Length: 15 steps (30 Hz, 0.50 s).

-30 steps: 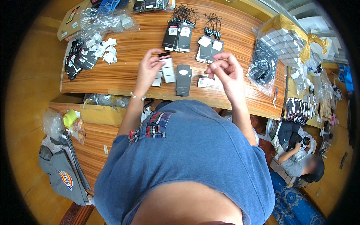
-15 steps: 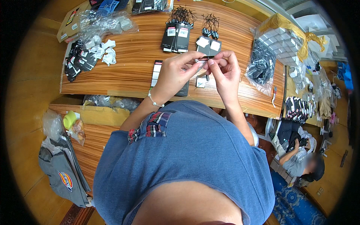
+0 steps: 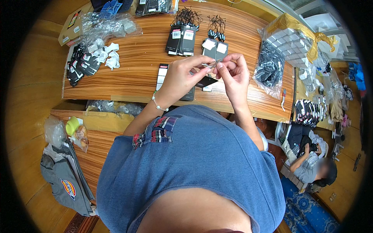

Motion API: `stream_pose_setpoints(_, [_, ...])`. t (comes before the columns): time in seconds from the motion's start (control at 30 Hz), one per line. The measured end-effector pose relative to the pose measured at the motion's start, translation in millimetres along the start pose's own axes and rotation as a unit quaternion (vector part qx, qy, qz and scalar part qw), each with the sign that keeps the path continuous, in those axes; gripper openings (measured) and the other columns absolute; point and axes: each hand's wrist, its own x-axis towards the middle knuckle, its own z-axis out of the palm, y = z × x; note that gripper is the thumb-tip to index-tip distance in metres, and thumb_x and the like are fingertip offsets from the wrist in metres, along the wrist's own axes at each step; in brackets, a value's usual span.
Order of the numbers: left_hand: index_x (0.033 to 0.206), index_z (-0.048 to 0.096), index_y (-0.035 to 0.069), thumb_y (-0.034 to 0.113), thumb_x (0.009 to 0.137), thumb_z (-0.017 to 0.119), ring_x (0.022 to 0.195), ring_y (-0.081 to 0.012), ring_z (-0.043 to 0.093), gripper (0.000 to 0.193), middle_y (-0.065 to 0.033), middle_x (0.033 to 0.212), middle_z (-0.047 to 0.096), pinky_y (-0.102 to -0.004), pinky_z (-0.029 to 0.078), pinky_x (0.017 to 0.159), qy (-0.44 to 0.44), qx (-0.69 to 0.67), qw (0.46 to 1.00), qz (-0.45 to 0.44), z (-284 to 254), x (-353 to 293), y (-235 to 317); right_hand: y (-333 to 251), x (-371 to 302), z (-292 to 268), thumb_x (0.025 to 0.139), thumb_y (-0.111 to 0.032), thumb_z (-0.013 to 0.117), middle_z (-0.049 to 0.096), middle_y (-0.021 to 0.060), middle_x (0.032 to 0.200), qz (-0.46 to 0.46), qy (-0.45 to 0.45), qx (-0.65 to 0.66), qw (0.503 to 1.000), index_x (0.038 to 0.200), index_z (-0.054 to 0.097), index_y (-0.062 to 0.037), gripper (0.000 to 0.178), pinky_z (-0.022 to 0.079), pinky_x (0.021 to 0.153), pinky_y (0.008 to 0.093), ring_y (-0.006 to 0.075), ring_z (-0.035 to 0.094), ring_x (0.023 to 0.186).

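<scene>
Above the near edge of the table, my left hand [image 3: 182,73] and my right hand [image 3: 234,75] meet fingertip to fingertip. Between them is a black card hang tag [image 3: 206,81], its dark face showing below my left fingers. Both hands pinch at its upper end, where a thin pale, shiny edge shows; whether that is the card's edge or a separate piece, I cannot tell. A small white-labelled piece [image 3: 207,88] lies under the tag. Left of my left hand is another black tag [image 3: 163,72] with white labels, partly covered by that hand.
Stacked black tags with cords [image 3: 182,40] stand beyond my hands, beside a smaller pair with white stickers [image 3: 215,48]. Loose tags [image 3: 83,62] lie at left. A clear bag of black items [image 3: 269,68] and a red-and-white pen-like tool [image 3: 283,100] are at right. A seated person [image 3: 312,169] works there.
The tag between my fingers has tilted, so its dark face now shows below my left hand. Both hands stay in nearly the same place.
</scene>
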Motion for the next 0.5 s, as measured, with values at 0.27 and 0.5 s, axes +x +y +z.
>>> stream_pose_setpoints(0.27, [0.098, 0.061, 0.0, 0.005, 0.077, 0.063, 0.079, -0.0139, 0.062, 0.021, -0.0088, 0.091, 0.065, -0.0243, 0.05, 0.068, -0.03, 0.039, 0.999, -0.004, -2, 1, 1, -2, 4, -5, 0.084, 0.0, 0.052, 0.057, 0.0043, 0.068, 0.028, -0.026, -0.045, 0.998, 0.098, 0.04, -0.0029, 0.019, 0.04, 0.054, 0.0179, 0.0061, 0.051, 0.06])
stream_pose_setpoints(0.5, [0.092, 0.063, 0.005, 0.012, 0.078, 0.06, 0.072, -0.0244, 0.06, 0.016, -0.01, 0.08, 0.062, -0.0322, 0.047, 0.063, -0.021, 0.131, 0.988, 0.081, 0, 3, -7, 4, 7, -14, 0.085, 0.0, 0.052, 0.058, 0.0062, 0.069, 0.054, -0.063, -0.004, 0.997, 0.1, 0.04, -0.0032, 0.02, 0.04, 0.053, 0.0183, 0.0068, 0.05, 0.058])
